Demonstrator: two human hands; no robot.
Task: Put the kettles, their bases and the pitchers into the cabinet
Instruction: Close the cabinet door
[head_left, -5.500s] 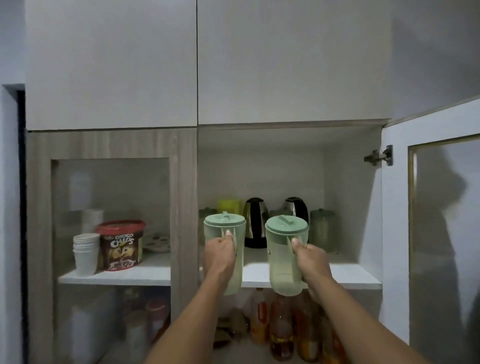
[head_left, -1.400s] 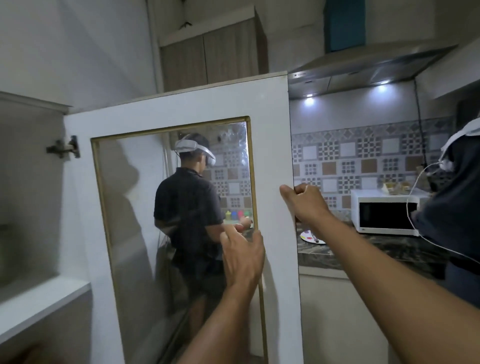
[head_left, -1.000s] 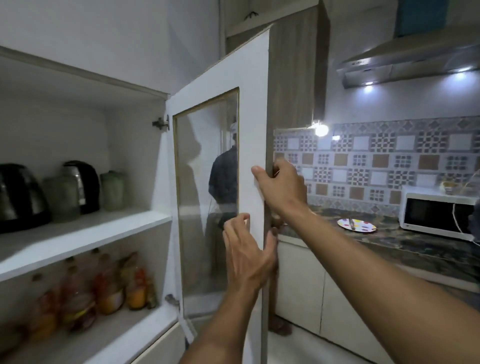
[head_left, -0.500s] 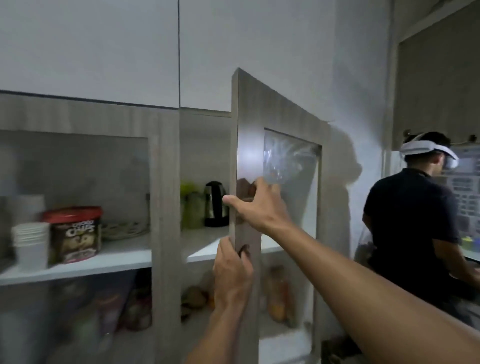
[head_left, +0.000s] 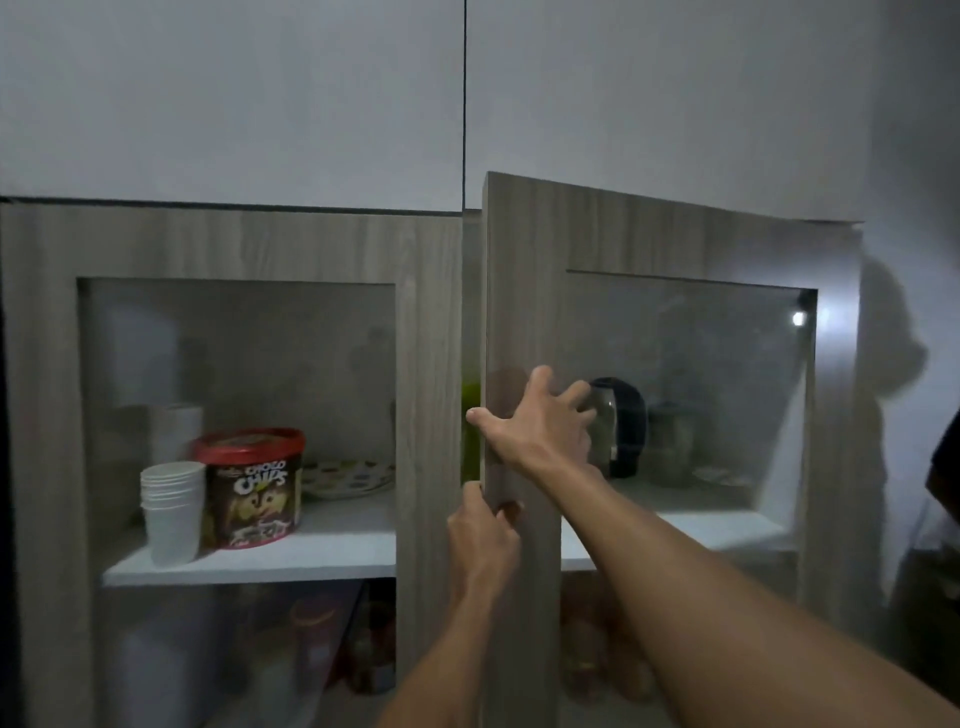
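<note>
Swings from wide open, glass pane facing the room, to nearly shut: cabinet door (head_left: 524, 322) now only a narrow gap off the frame. Shifts from gripping a pitcher to pressing flat on the door's front: right hand (head_left: 540, 421). Moves from the other pitcher to curling round the door's edge: left hand (head_left: 483, 540).

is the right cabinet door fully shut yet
No, the right cabinet door stands ajar, its free edge out from the frame, with the right hand and left hand on it.
</note>
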